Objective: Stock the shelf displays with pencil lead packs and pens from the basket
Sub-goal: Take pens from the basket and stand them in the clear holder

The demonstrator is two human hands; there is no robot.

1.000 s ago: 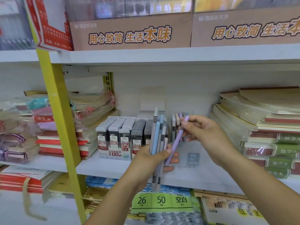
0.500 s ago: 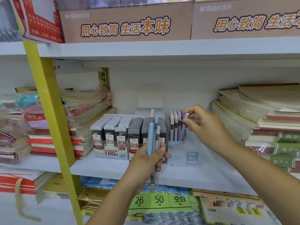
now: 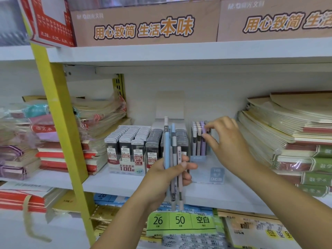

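Plainly the lilac pen (image 3: 203, 146) stands upright in the clear pen display (image 3: 197, 158), its long axis running twelve to six, in the right-hand column of the pens already racked there. The right hand (image 3: 228, 142) comes at it from about four o'clock, and its thumb and forefinger tips (image 3: 206, 125) are closed on the pen's top end, the other fingers loosely curled behind. Whether the pen is fully seated I cannot tell, since the rack's front hides its lower end. At about seven o'clock from the display, and nearer to me, the left hand (image 3: 161, 177) is wrapped round a bundle of pens (image 3: 167, 150), blue, grey and pinkish, all upright as well, so they lie parallel to the slots they look meant for. That, to my eye, is what the coming move depends on: the right hand is the free-working one and the nearer to the rack, and the next pen lies down and to its left at roughly eight o'clock, needing only a short reach across and no turning. At nine o'clock from the display the pencil lead packs (image 3: 136, 141) fill their rows, touching side by side. Notebook stacks (image 3: 287, 141) sit at three o'clock on the same white shelf (image 3: 116, 182). No basket is in view.
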